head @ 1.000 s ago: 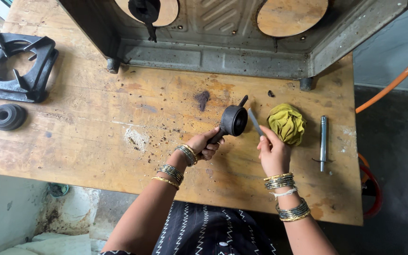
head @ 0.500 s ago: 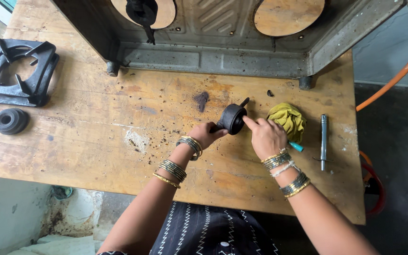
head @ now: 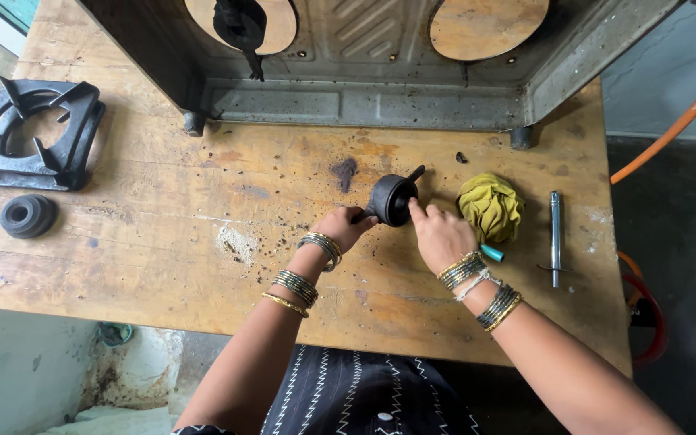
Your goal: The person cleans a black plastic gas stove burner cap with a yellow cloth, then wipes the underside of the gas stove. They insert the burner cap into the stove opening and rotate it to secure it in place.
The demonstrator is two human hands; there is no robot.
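My left hand (head: 346, 226) grips the stem of a black cup-shaped stove burner part (head: 391, 199) and holds it just above the wooden table (head: 163, 266). My right hand (head: 438, 235) rests against the burner part's open end, index finger on its rim, and closes on a tool whose teal handle (head: 491, 253) sticks out by the wrist. A crumpled yellow-green cloth (head: 490, 206) lies right of that hand. Both wrists wear several bangles.
An overturned grey metal stove body (head: 380, 101) stands at the table's far edge. A black pan support (head: 34, 137) and a black burner ring (head: 28, 215) lie far left. A metal rod-shaped tool (head: 555, 236) lies right of the cloth. An orange hose (head: 674, 125) runs at right.
My right hand has moved left from beside the cloth onto the burner part's open end. My left hand keeps its hold on the stem.
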